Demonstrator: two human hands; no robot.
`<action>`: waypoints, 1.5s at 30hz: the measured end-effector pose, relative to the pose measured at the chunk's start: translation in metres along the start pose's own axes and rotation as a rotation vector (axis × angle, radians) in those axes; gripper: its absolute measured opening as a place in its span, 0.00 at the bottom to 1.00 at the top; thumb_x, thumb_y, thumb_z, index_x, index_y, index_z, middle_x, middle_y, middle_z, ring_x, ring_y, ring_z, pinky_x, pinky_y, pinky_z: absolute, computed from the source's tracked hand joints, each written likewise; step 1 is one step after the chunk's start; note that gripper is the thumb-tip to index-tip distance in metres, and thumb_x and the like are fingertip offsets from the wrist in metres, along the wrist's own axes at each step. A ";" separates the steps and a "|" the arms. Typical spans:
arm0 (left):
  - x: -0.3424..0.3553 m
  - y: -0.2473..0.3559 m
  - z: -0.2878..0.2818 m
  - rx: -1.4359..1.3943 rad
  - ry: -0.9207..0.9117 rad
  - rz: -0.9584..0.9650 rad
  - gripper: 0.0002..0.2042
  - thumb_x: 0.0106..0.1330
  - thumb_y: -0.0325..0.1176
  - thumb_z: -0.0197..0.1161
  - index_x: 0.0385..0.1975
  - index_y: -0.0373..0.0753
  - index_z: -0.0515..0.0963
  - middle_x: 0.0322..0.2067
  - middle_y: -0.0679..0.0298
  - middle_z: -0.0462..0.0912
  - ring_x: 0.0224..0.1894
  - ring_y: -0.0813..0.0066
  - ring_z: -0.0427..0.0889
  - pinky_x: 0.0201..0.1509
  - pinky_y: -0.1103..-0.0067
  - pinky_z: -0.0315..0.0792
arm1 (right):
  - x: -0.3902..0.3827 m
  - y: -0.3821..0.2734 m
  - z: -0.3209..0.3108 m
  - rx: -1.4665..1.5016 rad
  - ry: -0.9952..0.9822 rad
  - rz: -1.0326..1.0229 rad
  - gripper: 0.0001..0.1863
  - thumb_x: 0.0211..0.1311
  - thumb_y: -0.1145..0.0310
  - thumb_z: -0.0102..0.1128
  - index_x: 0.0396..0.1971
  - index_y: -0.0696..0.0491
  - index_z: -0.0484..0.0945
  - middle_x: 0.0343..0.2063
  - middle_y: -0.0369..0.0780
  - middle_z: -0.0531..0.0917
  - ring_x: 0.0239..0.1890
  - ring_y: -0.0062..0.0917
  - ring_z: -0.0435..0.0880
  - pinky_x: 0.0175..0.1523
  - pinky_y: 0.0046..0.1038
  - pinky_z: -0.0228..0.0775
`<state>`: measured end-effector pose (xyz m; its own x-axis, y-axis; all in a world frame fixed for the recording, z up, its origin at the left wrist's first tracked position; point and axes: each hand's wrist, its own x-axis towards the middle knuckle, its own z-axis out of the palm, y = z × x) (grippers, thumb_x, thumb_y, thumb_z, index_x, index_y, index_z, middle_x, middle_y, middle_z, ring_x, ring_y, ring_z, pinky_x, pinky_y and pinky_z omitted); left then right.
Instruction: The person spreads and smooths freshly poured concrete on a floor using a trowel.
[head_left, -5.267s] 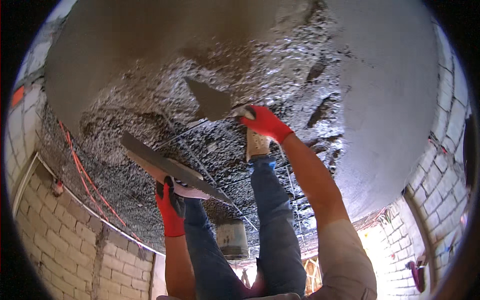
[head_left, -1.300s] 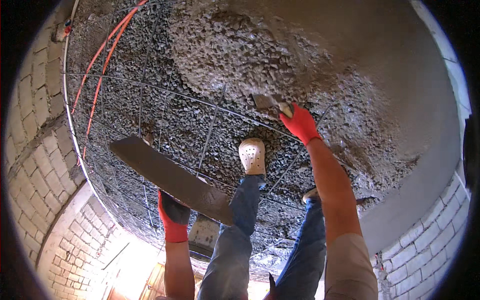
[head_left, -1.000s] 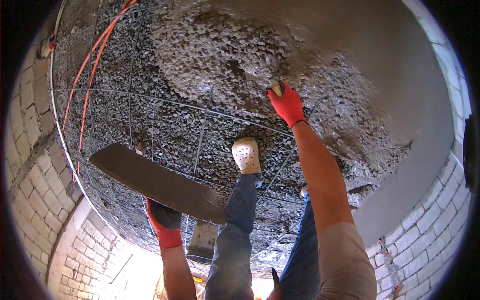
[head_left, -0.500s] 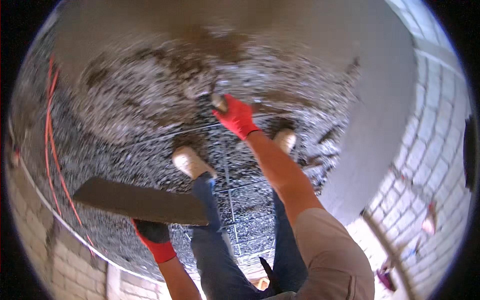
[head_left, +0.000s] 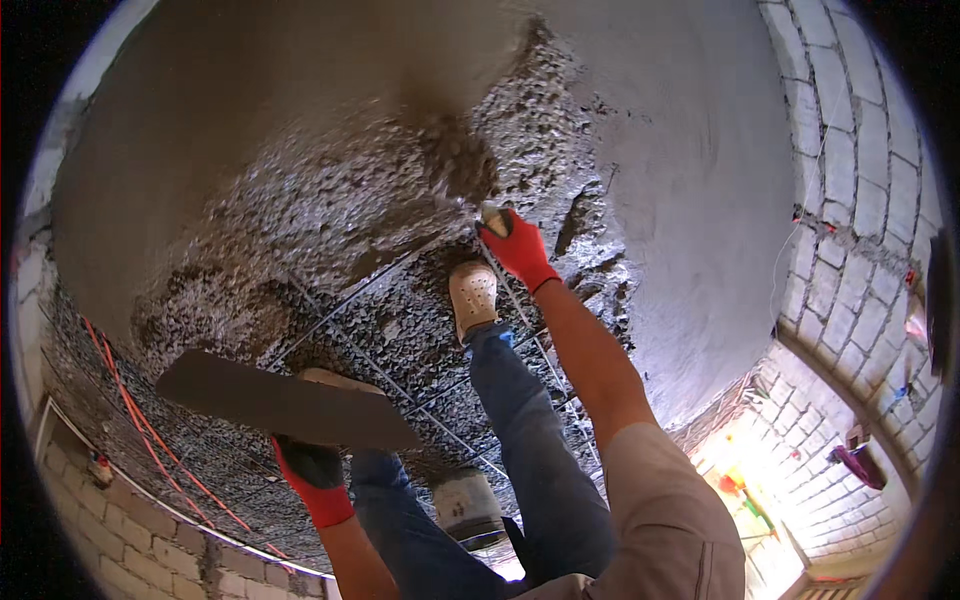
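My left hand (head_left: 312,472), in a red glove with a dark palm, is closed under a long flat grey finishing trowel (head_left: 290,402). The trowel's handle is hidden behind its blade, which covers much of my left shoe. Further ahead, my red-gloved right hand (head_left: 516,246) grips a hand trowel by its light wooden handle (head_left: 494,222). That tool's blade is hard to make out against the wet concrete. Rough, lumpy concrete (head_left: 345,200) lies around it, bordered by smooth grey concrete (head_left: 690,200) on the right and at the far side.
Thin steel reinforcing bars (head_left: 345,310) cross the gravelly ground under my feet. My pale clog (head_left: 473,297) stands among them. A bucket (head_left: 467,505) is behind my legs. Orange cords (head_left: 130,405) run along the left. Block walls (head_left: 850,140) rise on both sides.
My view has turned and one foot has stepped forward, closer to my right hand. The bucket has come into view between my legs. Both hands keep hold of their trowels.
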<state>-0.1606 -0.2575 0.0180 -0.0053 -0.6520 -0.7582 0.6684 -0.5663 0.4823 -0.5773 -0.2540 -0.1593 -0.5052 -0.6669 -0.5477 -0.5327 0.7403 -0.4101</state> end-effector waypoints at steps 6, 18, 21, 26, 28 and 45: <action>0.013 -0.031 0.048 0.155 -0.004 -0.025 0.19 0.70 0.43 0.49 0.55 0.40 0.68 0.50 0.61 0.75 0.51 0.67 0.74 0.54 0.70 0.69 | 0.060 0.043 -0.057 0.784 -0.138 0.250 0.15 0.61 0.57 0.58 0.38 0.54 0.78 0.20 0.34 0.78 0.18 0.16 0.74 0.23 0.23 0.66; 0.010 -0.068 0.154 0.267 0.013 0.083 0.22 0.68 0.43 0.52 0.59 0.41 0.64 0.56 0.61 0.70 0.57 0.63 0.68 0.60 0.67 0.63 | 0.062 0.113 -0.072 0.948 -0.230 0.179 0.19 0.61 0.54 0.58 0.42 0.53 0.80 0.30 0.33 0.81 0.30 0.17 0.75 0.37 0.23 0.67; 0.000 -0.057 0.182 0.373 -0.008 0.194 0.20 0.67 0.40 0.53 0.57 0.41 0.67 0.55 0.62 0.71 0.57 0.64 0.69 0.60 0.67 0.64 | 0.027 0.071 -0.072 1.099 -0.308 0.276 0.20 0.60 0.54 0.59 0.43 0.54 0.79 0.33 0.32 0.81 0.34 0.16 0.75 0.41 0.22 0.67; 0.012 -0.070 0.224 0.286 -0.066 0.150 0.20 0.67 0.38 0.56 0.56 0.41 0.66 0.53 0.63 0.72 0.54 0.67 0.71 0.56 0.69 0.67 | 0.036 0.071 -0.062 1.112 -0.372 0.302 0.21 0.60 0.53 0.58 0.42 0.56 0.79 0.31 0.32 0.81 0.31 0.16 0.75 0.38 0.22 0.67; 0.013 -0.065 0.222 0.286 -0.024 0.161 0.20 0.67 0.38 0.57 0.57 0.40 0.65 0.51 0.63 0.72 0.52 0.70 0.72 0.54 0.71 0.70 | 0.022 0.040 -0.074 1.148 -0.439 0.292 0.14 0.62 0.58 0.56 0.39 0.53 0.78 0.24 0.32 0.78 0.22 0.16 0.73 0.28 0.22 0.65; 0.089 -0.078 0.174 0.366 -0.172 -0.242 0.25 0.67 0.44 0.54 0.59 0.35 0.63 0.57 0.53 0.69 0.56 0.59 0.70 0.60 0.63 0.66 | -0.113 0.108 -0.035 0.472 0.012 0.336 0.37 0.43 0.48 0.67 0.52 0.54 0.70 0.39 0.51 0.81 0.44 0.44 0.79 0.46 0.39 0.71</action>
<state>-0.3426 -0.3591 -0.0108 -0.2728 -0.5356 -0.7992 0.3265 -0.8330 0.4467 -0.6017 -0.1016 -0.1158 -0.6032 -0.3875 -0.6971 0.0172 0.8675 -0.4971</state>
